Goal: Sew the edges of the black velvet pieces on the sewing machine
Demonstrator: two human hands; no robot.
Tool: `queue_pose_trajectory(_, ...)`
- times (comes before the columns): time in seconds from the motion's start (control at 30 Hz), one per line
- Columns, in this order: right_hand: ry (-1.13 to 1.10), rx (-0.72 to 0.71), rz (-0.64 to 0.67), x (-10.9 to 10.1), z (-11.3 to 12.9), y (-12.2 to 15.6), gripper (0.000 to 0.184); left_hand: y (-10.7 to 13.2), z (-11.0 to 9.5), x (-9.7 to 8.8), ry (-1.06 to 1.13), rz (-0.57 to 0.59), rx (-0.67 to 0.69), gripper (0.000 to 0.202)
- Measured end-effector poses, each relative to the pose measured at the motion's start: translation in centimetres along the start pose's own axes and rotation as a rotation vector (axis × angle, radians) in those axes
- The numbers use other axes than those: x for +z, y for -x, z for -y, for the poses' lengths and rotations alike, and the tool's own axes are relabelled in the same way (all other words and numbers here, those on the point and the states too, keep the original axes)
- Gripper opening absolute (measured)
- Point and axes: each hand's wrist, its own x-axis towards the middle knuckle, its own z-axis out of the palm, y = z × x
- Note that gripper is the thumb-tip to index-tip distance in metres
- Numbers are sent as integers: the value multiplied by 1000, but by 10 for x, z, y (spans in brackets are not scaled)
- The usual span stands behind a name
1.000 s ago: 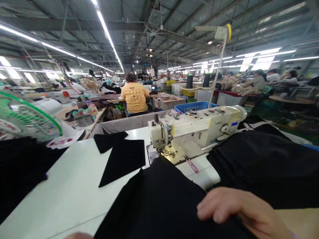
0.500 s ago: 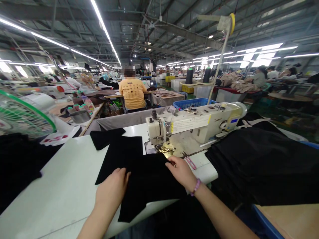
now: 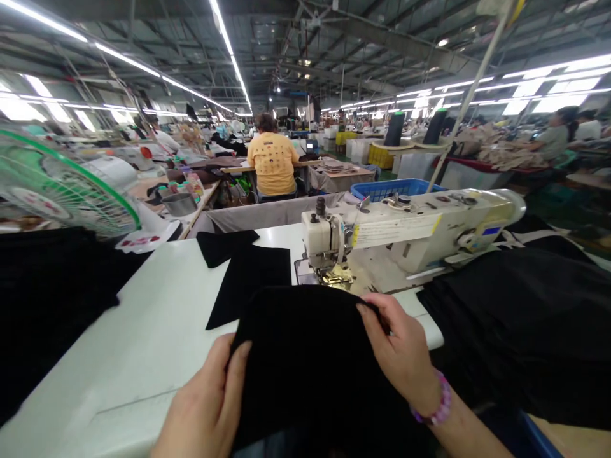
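Note:
A piece of black fabric (image 3: 305,356) is stretched between my two hands, raised in front of the sewing machine (image 3: 396,232). My left hand (image 3: 214,388) pinches its left edge between thumb and fingers. At the upper right corner my right hand (image 3: 401,343), with a beaded bracelet at the wrist, grips the cloth. Behind the held piece, more black fabric pieces (image 3: 258,273) lie flat on the white table (image 3: 157,305). The machine's needle area, with a brass-coloured foot (image 3: 338,276), sits just beyond the cloth's top edge.
A stack of black fabric (image 3: 520,324) lies to the right, another dark pile (image 3: 57,305) to the left. A green-rimmed fan (image 3: 67,184) stands at the left. Behind the machine are a blue basket (image 3: 396,188) and thread cones (image 3: 394,129). A person in yellow (image 3: 273,162) sits ahead.
Both hands have lifted the black fabric off the table and brought it closer to me. The pink-handled snips by the machine are now hidden. The whole view has shifted somewhat.

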Motion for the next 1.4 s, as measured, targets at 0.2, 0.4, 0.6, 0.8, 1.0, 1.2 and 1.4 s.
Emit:
queue_pose_trajectory(0.2, 163, 187, 464, 24, -32, 17, 15, -9, 21, 44, -347, 373, -186, 22)
queue_pose_trajectory(0.4, 271, 191, 457, 29, -29, 4, 11, -13, 8, 30, -489, 379, -150, 26)
queue_pose_trajectory(0.6, 326, 225, 389, 49, -33, -9, 8, -49, 16, 41, -373, 169, -20, 18)
queue_pose_trajectory(0.8, 143, 267, 363, 60, -43, -15, 12, -66, 33, 55, -139, 168, 72, 7)
queue_pose_trajectory(1.0, -330, 337, 353, 51, -42, -12, 19, -43, 25, 38, 473, -138, 44, 19)
queue_pose_trajectory(1.2, -577, 435, 249, 44, -34, -4, 39, -30, 10, 20, 849, -85, -129, 25)
queue_pose_trajectory(1.4, -528, 471, 50, 30, -29, 3, 45, -21, 1, 18, 1045, -114, -343, 43)
